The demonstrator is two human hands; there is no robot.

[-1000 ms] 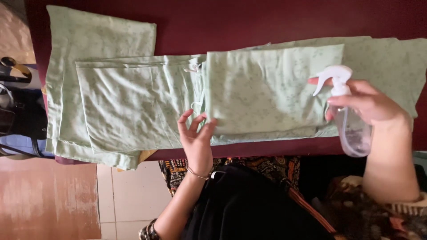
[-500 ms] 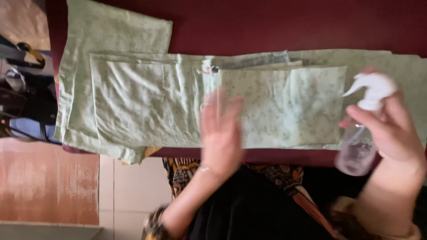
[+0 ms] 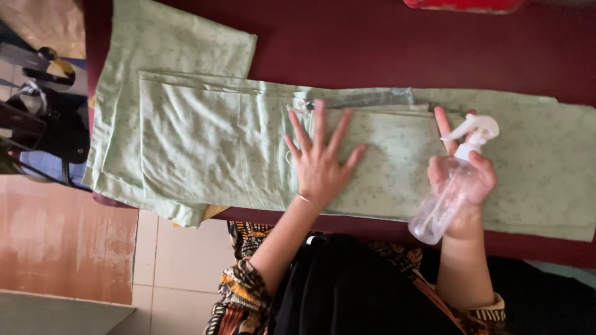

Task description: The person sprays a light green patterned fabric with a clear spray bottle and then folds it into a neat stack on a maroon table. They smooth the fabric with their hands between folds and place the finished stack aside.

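Right hand grip: the right hand is wrapped around a clear spray bottle; one finger points up beside its white nozzle
Left hand grip: the left hand holds nothing; it lies flat with fingers spread wide
Cloth: the light green cloth is under the left hand; it lies folded in layers across the table
Table: the dark red table carries the cloth
Floor: pale floor tiles show below the table edge
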